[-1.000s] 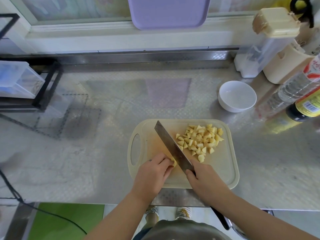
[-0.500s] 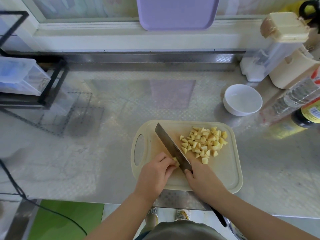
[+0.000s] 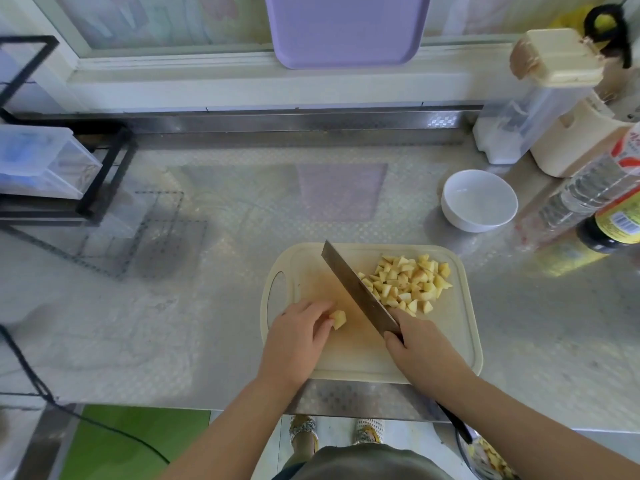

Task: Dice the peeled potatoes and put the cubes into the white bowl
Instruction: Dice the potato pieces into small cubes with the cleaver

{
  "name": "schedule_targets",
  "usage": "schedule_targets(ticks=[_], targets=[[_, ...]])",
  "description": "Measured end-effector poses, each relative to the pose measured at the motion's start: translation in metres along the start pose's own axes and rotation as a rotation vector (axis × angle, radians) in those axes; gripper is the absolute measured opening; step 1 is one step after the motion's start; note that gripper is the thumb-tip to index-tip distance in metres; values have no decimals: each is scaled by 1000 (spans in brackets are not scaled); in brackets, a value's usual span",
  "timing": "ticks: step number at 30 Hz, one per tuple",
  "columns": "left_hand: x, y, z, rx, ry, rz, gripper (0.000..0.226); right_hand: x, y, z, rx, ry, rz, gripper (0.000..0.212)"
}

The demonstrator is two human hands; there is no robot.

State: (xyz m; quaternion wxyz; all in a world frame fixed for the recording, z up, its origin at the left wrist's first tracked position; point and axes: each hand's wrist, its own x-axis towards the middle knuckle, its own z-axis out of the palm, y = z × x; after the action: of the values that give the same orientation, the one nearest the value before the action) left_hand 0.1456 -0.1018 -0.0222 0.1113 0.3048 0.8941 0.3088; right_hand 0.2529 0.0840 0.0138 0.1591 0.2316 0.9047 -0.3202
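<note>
knife [image 3: 358, 291] handle under right hand [image 3: 420, 348], tray [image 3: 346, 29] cropped

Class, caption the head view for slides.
Right hand holds cleaver beside potato cubes; left hand pinches potato piece; white bowl empty.

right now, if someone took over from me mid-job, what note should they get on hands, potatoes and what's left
Left hand: fingertips hold a small potato piece on the cutting board.
Right hand: grips the knife, blade angled across the board between that piece and the pile.
Potato cubes: heaped on the board, right of the blade.
White bowl: empty, on the counter beyond the board's far right corner.
Done: most of the dicing.
Left: cut the held piece, then move all cubes into the bowl.
</note>
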Motion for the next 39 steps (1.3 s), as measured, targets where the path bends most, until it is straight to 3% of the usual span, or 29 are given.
schedule_targets(ticks=[10,16,20,31,34,37,39], targets=[[-1,12,3,-6,-69,69,19,1,0,-2,8,21,-7,11],[4,16,7,89,41,44,17,0,2,-3,-5,10,0,11],[3,16,5,125,18,83,19,0,1,-3,3,8,2,11],[21,19,-11,-254,-100,-264,19,2,-3,-6,-1,-3,4,13],[20,14,-16,-149,-193,-88,24,3,-3,-7,6,-4,5,13],[13,6,-12,117,-141,278,18,2,-2,-7,7,-4,7,13],[7,2,-8,181,-124,424,18,2,-2,-7,10,-6,3,13]])
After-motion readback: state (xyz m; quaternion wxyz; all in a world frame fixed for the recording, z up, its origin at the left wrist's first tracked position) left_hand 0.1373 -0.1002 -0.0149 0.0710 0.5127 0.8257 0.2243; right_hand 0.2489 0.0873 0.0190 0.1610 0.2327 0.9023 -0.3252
